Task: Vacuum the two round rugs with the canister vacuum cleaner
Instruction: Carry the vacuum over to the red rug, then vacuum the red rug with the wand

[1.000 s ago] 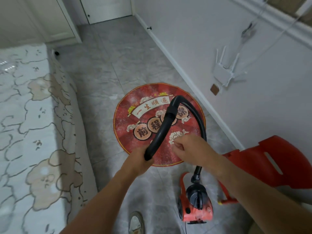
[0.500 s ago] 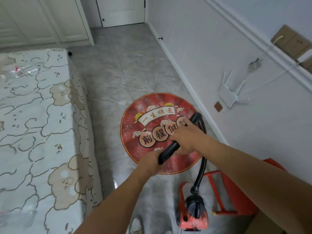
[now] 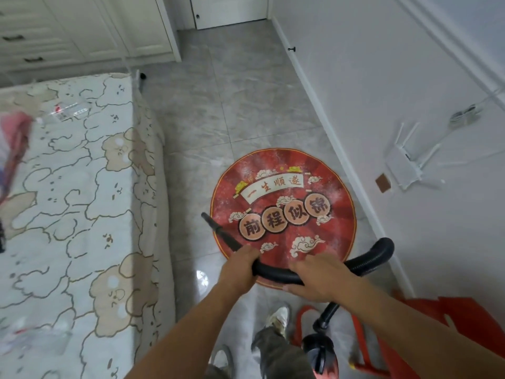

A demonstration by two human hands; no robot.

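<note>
Round rug (image 3: 284,212) reads 一生顺遂, 前程似锦; left hand (image 3: 237,269), right hand (image 3: 319,277): fingers clamped on vacuum hose (image 3: 273,273).

Rug (image 3: 284,192) lies between bed (image 3: 76,201) left and wall (image 3: 396,77) right

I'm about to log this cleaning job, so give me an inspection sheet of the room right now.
Surface: grey marble-look tile floor, glossy.
Job's things: red round rug with Chinese characters flat on the floor, whitish specks on it, only one rug in view; black ribbed vacuum hose, nozzle tip at the rug's left edge; red and black canister vacuum on the floor by the feet.
Clutter: red plastic chair beside the canister; clear plastic packet on the bed with bear-print cover.
Grips: left hand and right hand both hold the hose.
Cables: white cables on the wall, by a white router.
Surroundings: white wardrobe, white wall.
</note>
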